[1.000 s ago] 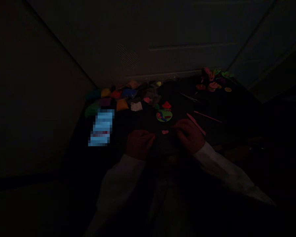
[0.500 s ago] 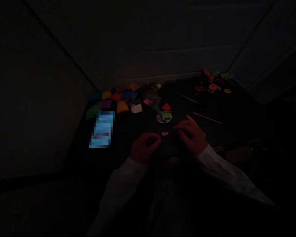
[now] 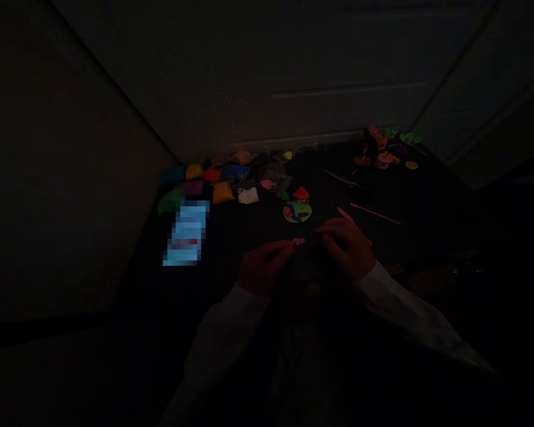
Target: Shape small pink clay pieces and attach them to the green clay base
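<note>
The scene is very dark. My left hand (image 3: 263, 267) has thumb and forefinger pinched together at the left edge of some small pink clay pieces (image 3: 299, 241) on the table; what sits between the fingertips is mostly hidden. To the right, my right hand (image 3: 347, 248) hovers low with its fingers stretched forward and the thumb apart, nothing visible in it. It partly covers a pink modelling tool (image 3: 347, 214). Just beyond the hands lies a round green clay scene (image 3: 299, 213) with a red-roofed little house (image 3: 301, 194) at its back.
A lit phone, blurred out (image 3: 187, 232), lies at the left. Behind it are several bags of coloured clay (image 3: 223, 193). Scissors (image 3: 342, 178) and a thin pink stick tool (image 3: 375, 213) lie to the right. Finished clay figures (image 3: 384, 159) stand at the back right.
My left hand has moved slightly right and forward, bringing its pinched fingertips, which held a tiny pink bit, against the pink pieces. My right hand has hardly moved.
</note>
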Demonstrator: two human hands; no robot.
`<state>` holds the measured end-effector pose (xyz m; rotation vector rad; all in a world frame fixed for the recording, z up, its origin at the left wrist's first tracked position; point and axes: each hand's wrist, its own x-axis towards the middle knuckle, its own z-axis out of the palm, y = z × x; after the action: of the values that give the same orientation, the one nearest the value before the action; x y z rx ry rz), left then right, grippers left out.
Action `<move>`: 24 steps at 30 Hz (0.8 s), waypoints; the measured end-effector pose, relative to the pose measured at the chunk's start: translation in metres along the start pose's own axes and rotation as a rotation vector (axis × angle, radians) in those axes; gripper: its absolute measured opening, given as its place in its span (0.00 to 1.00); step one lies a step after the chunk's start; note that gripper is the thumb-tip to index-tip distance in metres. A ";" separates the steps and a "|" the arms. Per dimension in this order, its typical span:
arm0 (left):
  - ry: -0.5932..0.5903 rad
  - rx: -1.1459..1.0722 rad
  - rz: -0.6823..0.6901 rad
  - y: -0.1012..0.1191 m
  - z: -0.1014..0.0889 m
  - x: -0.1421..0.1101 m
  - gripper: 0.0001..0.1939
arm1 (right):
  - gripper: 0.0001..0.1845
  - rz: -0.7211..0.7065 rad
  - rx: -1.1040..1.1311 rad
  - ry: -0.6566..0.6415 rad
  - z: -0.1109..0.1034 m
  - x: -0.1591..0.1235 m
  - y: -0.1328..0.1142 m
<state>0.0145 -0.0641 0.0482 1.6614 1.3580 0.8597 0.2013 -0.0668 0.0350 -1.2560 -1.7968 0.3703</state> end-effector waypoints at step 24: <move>0.070 -0.266 -0.175 -0.006 0.002 0.000 0.10 | 0.10 0.001 -0.009 -0.003 0.002 0.000 0.003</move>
<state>0.0133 -0.0639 0.0419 1.3015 1.3487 0.9561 0.2014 -0.0645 0.0315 -1.2635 -1.8020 0.3655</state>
